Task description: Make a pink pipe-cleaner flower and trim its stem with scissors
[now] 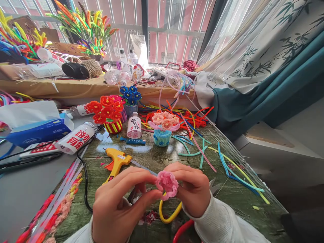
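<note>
Between my two hands is a small pink pipe-cleaner flower (167, 185), cupped, with a ruffled rim. My left hand (118, 202) pinches its left side between thumb and fingers. On the opposite side, the fingers of my right hand (192, 189) close on the flower, their tips partly hidden behind it. A yellow glue gun (116, 162) lies just beyond my left hand. Below the flower, a yellow loop (170, 221) and a red loop are partly covered by my hands and sleeve; they look like scissor handles.
Finished pipe-cleaner flower pots stand ahead: red (111, 116), blue (131, 98) and pink in a turquoise pot (162, 136). A labelled bottle (134, 126) stands between them. Loose pipe cleaners (227, 168) lie right. A black cable (85, 182) and a tissue box (40, 130) are left.
</note>
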Tool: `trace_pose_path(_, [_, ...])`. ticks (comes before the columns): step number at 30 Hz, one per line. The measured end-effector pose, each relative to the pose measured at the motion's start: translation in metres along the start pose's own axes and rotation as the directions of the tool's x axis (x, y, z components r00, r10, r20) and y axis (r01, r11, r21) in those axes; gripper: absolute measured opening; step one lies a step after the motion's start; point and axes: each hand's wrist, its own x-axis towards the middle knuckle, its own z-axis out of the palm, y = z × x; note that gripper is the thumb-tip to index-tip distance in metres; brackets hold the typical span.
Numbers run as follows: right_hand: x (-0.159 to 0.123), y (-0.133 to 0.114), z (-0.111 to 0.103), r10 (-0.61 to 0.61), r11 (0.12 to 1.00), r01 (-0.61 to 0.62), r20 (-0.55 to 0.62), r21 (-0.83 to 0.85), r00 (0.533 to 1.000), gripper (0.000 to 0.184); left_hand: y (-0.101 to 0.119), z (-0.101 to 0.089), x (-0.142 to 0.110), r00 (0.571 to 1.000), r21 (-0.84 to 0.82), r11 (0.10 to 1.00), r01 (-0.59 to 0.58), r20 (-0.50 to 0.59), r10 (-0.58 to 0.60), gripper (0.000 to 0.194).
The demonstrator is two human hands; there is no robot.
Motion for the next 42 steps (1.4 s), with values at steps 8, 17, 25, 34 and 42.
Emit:
trace_pose_path(8, [-0.002,0.0,0.003,0.074,0.981,-0.066,-0.038,0.182,0.997,0.014,0.005,-0.003,-0.008,0.99,0.127,0.985,-0.117,0.097,0.105,0.011])
trace_pose_path(17, [-0.001,-0.001,0.002,0.016,0.997,-0.011,-0.073,0.077,0.997,0.012,0.003,0.0,-0.016,0.987,0.301,0.94,-0.158,0.073,0.142,0.013])
trace_pose_path(25, [-0.001,0.001,0.0,0.054,0.999,-0.054,-0.012,0.001,0.998,0.013,0.002,-0.005,-0.023,0.95,0.392,0.868,-0.306,0.188,0.25,0.026])
trace_pose_path(34, [0.001,-0.003,-0.002,0.027,0.997,-0.025,0.029,-0.079,0.999,0.016,0.003,0.002,-0.013,0.953,0.444,0.844,-0.3,0.09,0.291,0.005])
trace_pose_path(42, [0.002,-0.002,-0.002,0.008,0.995,-0.006,0.022,-0.102,1.0,0.014,0.002,0.003,-0.019,0.961,0.487,0.832,-0.266,0.064,0.27,0.013])
